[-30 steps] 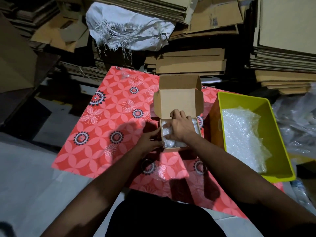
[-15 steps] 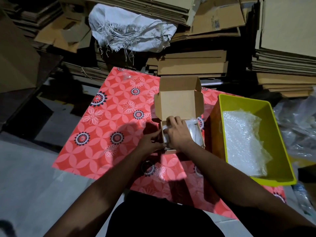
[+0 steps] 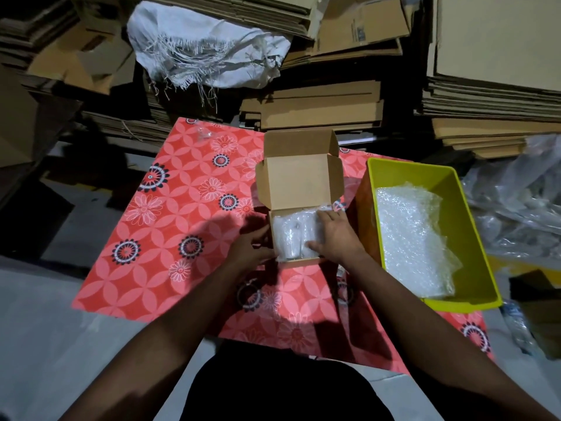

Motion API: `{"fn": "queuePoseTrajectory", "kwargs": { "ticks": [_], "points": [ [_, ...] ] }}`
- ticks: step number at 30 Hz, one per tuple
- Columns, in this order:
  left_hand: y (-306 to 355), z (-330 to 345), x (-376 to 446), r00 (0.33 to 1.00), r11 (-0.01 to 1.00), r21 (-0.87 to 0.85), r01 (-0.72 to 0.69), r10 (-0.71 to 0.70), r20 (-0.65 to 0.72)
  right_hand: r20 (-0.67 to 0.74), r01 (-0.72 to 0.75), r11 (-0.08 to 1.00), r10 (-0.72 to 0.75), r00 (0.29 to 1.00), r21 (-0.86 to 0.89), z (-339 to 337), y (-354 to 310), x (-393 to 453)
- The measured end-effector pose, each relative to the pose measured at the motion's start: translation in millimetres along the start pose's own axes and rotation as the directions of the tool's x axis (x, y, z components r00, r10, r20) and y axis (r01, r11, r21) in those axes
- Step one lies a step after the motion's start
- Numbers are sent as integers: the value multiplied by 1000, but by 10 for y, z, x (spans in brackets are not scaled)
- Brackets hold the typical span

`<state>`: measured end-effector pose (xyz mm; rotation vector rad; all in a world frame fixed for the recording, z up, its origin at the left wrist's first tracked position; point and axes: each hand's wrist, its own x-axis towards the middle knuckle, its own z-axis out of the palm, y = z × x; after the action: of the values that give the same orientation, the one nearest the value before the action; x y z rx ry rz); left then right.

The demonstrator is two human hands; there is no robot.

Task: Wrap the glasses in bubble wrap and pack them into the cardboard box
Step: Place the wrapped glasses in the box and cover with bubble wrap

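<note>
The wrapped glasses (image 3: 296,235) are already lying inside the cardboard box (image 3: 299,180) in the middle of the bench. The right hand (image 3: 332,235) is pressing on them, grip spread; the left hand (image 3: 250,247) is holding the box side. Probably only closing the lid is remaining.
</note>
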<state>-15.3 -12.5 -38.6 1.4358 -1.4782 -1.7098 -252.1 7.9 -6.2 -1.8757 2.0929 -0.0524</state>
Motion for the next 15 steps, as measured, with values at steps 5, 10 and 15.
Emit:
{"fn": "queuePoseTrajectory", "kwargs": {
  "ticks": [5, 10, 15],
  "points": [
    [74, 11, -32, 1000, 1000, 12, 11, -11, -15, 0, 11, 972, -12, 1000, -237, 24, -35, 29],
    [103, -3, -37, 999, 1000, 10, 22, -22, -44, 39, -18, 965, 29, 999, -262, -29, -134, 117],
    [121, 5, -33, 998, 998, 50, 27, -24, -55, -3, 44, 976, -45, 999, -215, -227, -31, 199]
  ]
}}
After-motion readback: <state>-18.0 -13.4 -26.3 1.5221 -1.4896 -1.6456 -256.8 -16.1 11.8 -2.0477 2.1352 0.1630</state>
